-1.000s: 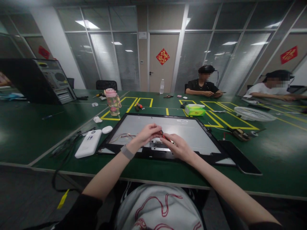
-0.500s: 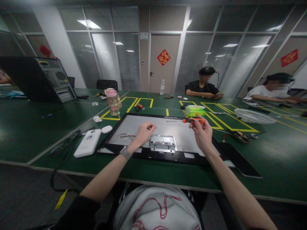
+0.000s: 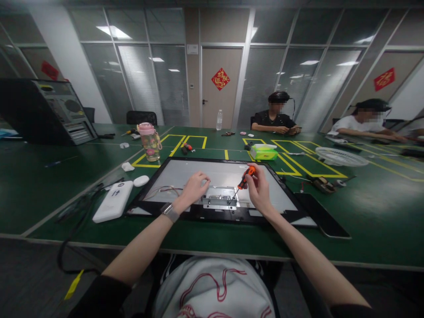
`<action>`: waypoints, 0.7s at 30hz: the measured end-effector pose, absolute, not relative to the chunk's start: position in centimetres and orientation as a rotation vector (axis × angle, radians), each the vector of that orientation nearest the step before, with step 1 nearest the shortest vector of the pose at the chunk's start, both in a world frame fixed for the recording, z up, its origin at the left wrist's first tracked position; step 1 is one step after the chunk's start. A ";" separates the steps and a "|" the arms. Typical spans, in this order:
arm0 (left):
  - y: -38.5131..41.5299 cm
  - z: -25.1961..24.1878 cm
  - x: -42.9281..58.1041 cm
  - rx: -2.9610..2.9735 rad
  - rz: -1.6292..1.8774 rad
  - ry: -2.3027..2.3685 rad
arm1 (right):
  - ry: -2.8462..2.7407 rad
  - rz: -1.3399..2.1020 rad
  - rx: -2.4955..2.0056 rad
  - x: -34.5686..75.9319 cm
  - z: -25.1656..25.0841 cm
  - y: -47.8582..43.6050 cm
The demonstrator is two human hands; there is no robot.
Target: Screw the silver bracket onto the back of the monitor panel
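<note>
A black-framed monitor panel [image 3: 265,187] lies face down on the green table in front of me, its grey back showing. A small metal bracket [image 3: 220,197] sits at its near middle. My right hand [image 3: 259,191] grips an orange-handled screwdriver [image 3: 245,176], tilted with its tip down at the bracket's right end. My left hand [image 3: 194,188] hovers just left of the bracket, fingers curled in a pinch; whether they hold anything is hidden. Thin coloured wires [image 3: 164,190] lie on the panel near that hand.
A white power bank [image 3: 113,201] and a white mouse-like object [image 3: 141,180] lie left of the panel. A pink-lidded bottle [image 3: 149,141], a green tissue pack [image 3: 264,152], a computer case [image 3: 49,110] and a white fan guard [image 3: 341,156] stand farther off. Two people sit across the table.
My right hand lifted the screwdriver away to the right, then brought it back down so its tip points at the bracket. My left hand stayed beside the bracket.
</note>
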State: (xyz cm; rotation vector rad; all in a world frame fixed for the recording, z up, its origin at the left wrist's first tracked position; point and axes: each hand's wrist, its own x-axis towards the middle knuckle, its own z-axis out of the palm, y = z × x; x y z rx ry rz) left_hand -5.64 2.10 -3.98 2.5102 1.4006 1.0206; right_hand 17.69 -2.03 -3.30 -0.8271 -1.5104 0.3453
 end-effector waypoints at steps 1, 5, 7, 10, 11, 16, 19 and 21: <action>2.1 -4.0 -5.7 2.510 1.017 1.406 | -1.515 0.340 -0.827 17.7 -3.4 -2.0; 2.3 -4.2 -5.7 2.516 1.005 1.414 | -1.547 0.320 -0.839 17.7 -3.4 -2.0; 2.3 -4.3 -5.7 2.518 1.012 1.414 | -1.563 0.296 -0.848 17.8 -3.4 -2.1; 2.3 -4.2 -5.7 2.516 1.012 1.417 | -1.577 0.254 -0.867 17.9 -3.4 -2.1; 2.3 -4.2 -5.7 2.515 1.007 1.418 | -1.580 0.243 -0.871 17.9 -3.4 -2.2; 2.0 -3.8 -5.5 2.509 0.992 1.422 | -1.612 0.207 -0.854 17.8 -3.3 -2.3; 1.9 -3.8 -5.5 2.514 0.980 1.420 | -1.604 0.195 -0.818 17.7 -3.4 -2.3; 1.9 -3.9 -5.5 2.520 0.976 1.410 | -1.592 0.178 -0.807 17.6 -3.4 -2.3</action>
